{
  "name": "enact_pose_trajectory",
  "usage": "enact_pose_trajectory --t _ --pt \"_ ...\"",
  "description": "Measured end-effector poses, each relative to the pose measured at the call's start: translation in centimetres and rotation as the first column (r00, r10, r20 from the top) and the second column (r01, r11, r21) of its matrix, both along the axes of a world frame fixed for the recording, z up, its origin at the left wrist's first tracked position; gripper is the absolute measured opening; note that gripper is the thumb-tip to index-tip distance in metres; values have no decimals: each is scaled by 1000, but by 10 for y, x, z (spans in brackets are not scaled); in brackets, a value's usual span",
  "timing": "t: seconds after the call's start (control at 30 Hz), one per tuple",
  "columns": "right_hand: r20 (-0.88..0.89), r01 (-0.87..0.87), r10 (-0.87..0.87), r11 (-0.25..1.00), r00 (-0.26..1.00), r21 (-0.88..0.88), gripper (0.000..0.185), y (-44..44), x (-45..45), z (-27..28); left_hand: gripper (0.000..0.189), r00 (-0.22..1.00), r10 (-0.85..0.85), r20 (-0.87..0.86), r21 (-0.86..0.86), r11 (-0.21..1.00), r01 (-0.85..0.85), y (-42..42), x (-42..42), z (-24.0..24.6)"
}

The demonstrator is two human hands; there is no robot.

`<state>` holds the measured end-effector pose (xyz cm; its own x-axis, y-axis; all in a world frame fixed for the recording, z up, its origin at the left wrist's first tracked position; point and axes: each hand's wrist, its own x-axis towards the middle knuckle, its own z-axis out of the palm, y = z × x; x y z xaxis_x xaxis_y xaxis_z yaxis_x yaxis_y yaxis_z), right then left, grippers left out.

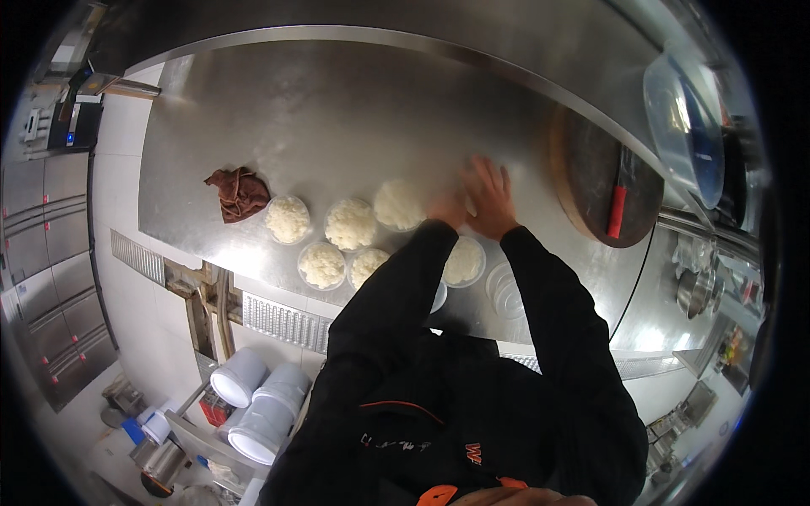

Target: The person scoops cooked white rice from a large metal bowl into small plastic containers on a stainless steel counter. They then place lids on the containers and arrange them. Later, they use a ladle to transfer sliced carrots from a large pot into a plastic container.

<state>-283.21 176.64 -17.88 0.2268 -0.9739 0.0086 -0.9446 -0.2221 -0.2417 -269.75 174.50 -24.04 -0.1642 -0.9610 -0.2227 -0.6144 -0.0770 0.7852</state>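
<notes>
My left hand (447, 207) is blurred, over the steel table just right of a round container of cooked white rice (400, 204). Close beside it, my right hand (490, 196) has its fingers spread. Whether the left holds anything cannot be told. Below my hands stands another rice container (463, 261). More rice containers, (350, 224) among them, stand to the left. Near my right forearm lie clear round lids or empty containers (506, 294), partly hidden by the sleeve.
A crumpled brown cloth (239, 195) lies on the steel table (304, 114) at the left. At the right, a red-handled knife (617, 212) rests on a thick round chopping board (579, 190). A clear plastic tub (683, 129) is at the upper right. White buckets (262, 430) stand below left.
</notes>
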Motion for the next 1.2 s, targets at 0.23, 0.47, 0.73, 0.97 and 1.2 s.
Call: enact_pose_trajectory --t 0.23,0.47,0.73,0.97,1.2 --pt "21 19 -19 1000 1000 12 81 -2 2 6 20 982 186 -43 -41 981 -187 -5 -8 -4" --pt "28 33 -33 999 999 4 78 -1 0 -7 20 994 101 50 -147 985 -93 0 -15 -1" --pt "2 129 -130 986 991 102 94 3 -1 5 32 990 -8 -141 -200 980 -21 23 7 68" --pt "152 100 -107 993 982 55 96 79 1 65 28 979 150 -141 46 988 -145 183 136 105" --pt "84 -182 168 963 982 200 96 111 75 60 61 922 322 215 84 935 -346 248 138 49"
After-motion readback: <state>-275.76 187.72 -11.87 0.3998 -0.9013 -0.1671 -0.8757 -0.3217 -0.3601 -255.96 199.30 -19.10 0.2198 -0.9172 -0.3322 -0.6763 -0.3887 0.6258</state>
